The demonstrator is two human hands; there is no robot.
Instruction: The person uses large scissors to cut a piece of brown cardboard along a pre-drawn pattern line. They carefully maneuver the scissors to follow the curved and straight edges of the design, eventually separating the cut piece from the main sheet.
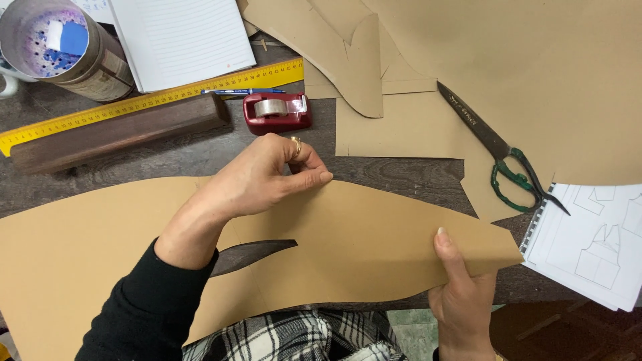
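My left hand (257,177): it pinches the top edge of the curved brown paper pattern piece (354,247).
My right hand (461,294): it pinches the pointed end.
Pattern piece: flat on the dark wooden tabletop (394,175), near the red tape dispenser (277,112).

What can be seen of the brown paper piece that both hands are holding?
The brown paper piece is a large, flat sheet of kraft-like paper with curved cut edges, lying across the dark wooden table in front of the person. A long, pointed, leaf-shaped slit shows the table through its middle. It tapers to the right, where the right hand pinches its lower edge, thumb on top. The left hand presses fingertips on its upper edge. Its near edge overhangs the person's lap.
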